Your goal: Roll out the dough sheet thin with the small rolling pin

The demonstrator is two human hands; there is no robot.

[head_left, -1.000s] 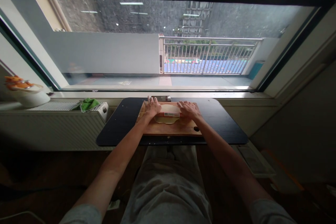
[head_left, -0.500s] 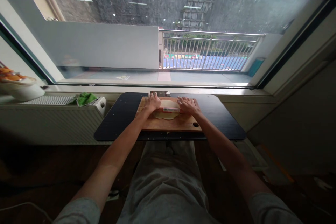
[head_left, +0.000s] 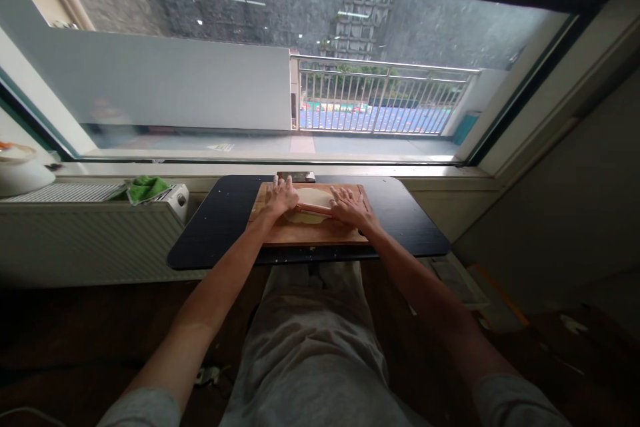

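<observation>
All visible fingers [head_left: 289,185] are splayed; the likely stiff rolling pin [head_left: 314,209] beneath them is best held by its ends

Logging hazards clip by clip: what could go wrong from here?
The rolling pin lies slightly askew across the flattened dough, so uneven pressure might leave one side thinner. The wooden board lies close to the near edge of the dark table and could shift that way if dragged.
</observation>
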